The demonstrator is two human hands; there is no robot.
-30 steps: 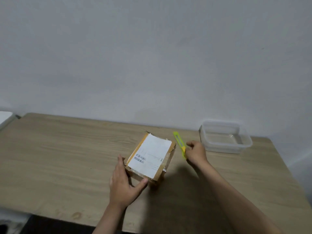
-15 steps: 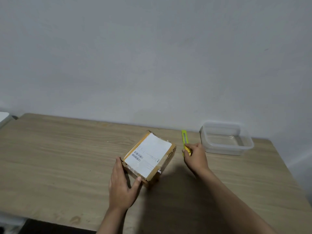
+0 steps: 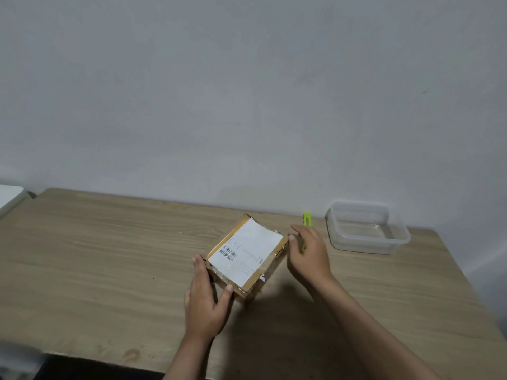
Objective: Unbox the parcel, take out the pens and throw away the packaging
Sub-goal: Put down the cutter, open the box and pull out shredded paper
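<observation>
A small cardboard parcel (image 3: 245, 253), taped and bearing a white shipping label, lies at an angle in the middle of the wooden table (image 3: 96, 256). My left hand (image 3: 205, 303) grips its near left corner, thumb on the near side and fingers along the left side. My right hand (image 3: 308, 253) hovers with its fingers apart by the parcel's right edge, holding nothing. A yellow-green box cutter (image 3: 307, 220) lies flat on the table just behind that hand, partly hidden by it. The parcel is sealed, so no pens are visible.
A clear plastic container (image 3: 367, 229) stands at the back right of the table, near the wall. A white object (image 3: 9, 196) shows at the far left edge. The table's front edge runs close to my forearms.
My right hand laid the box cutter on the table, let go of it and moved left toward the parcel's right edge. My left hand stayed on the parcel.
</observation>
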